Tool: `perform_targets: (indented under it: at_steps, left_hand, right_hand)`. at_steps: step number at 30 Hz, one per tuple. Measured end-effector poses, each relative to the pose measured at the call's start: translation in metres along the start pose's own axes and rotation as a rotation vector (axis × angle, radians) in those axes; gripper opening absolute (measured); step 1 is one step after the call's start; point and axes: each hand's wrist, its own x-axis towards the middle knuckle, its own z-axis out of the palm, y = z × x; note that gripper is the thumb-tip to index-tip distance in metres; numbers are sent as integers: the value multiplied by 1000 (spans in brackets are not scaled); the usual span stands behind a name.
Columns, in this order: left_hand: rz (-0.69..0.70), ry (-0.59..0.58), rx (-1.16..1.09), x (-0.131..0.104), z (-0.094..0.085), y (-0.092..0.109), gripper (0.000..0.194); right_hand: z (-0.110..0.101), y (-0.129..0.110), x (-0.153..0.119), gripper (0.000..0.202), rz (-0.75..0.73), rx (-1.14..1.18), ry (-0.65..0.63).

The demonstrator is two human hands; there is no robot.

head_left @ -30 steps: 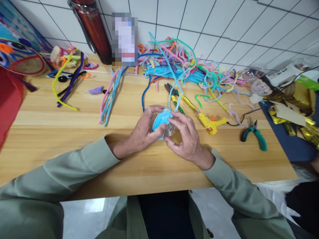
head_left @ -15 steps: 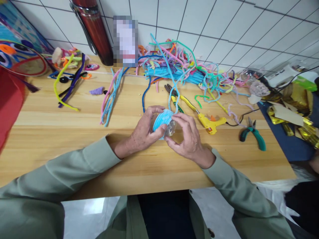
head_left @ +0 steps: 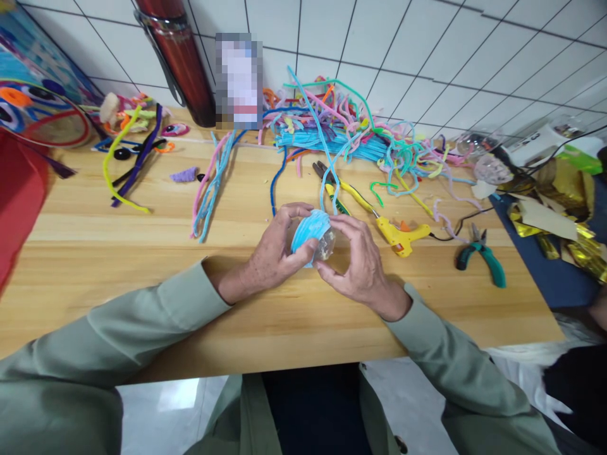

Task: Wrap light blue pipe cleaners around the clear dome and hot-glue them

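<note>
Near the ctr of the wooden table (head_left: pixel 284 328), btwn both hands, is a part-wrapped ball (head_left: pixel 307 231). L hand (head_left: pixel 277 249) is clamped round its left side, thumb along the near face; R hand (head_left: pixel 358 262) seems to pinch the right side, thumb at the near edge, index tip at the far edge, a gap btwn. Left portion is covered w/ lt blue fuzzy wrap (head_left: pixel 317 221); the clear part (head_left: pixel 326 243) on the right is bare, so I'd judge the wrapping well along but incomplete. Loose blue strands (head_left: pixel 323 196) run off the far side, not laid down on it. Underside hidden, can't tell coverage there.

Containers: red flask (head_left: pixel 184 82) stands at far left, top cut off by the frame, contents unseen. Far right, a clear rounded item (head_left: pixel 493 169), poss. a container; contents unclear. Gold foil (head_left: pixel 588 259) lies heaped at right on a dark blue surface (head_left: pixel 531 259); can't tell if that's a tray.
</note>
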Motion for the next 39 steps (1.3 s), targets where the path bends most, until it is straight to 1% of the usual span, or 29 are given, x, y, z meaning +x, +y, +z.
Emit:
perform_targets:
  at_steps: [7, 12, 18, 28, 32, 39]
  left_hand:
    - [-1, -18, -26, 0, -1, -1, 43]
    - [-41, -31, -52, -1, -3, 4, 37]
    - [-65, -33, -33, 2, -4, 11, 38]
    - [-79, -16, -16, 3, -3, 8, 41]
    - [-90, -9, -38, 4, -3, 8, 40]
    - [-165, 11, -116, 6, -4, 10, 37]
  right_hand:
    - [-1, -1, 1, 70, -3, 8, -21]
    - [-1, -1, 1, 71, 7, -1, -31]
    - [0, -2, 0, 73, 6, 16, -17]
    - [0, -3, 0, 75, 2, 16, -1]
    - [-1, -3, 0, 76, 5, 7, -16]
    - [-1, -5, 0, 77, 4, -9, -53]
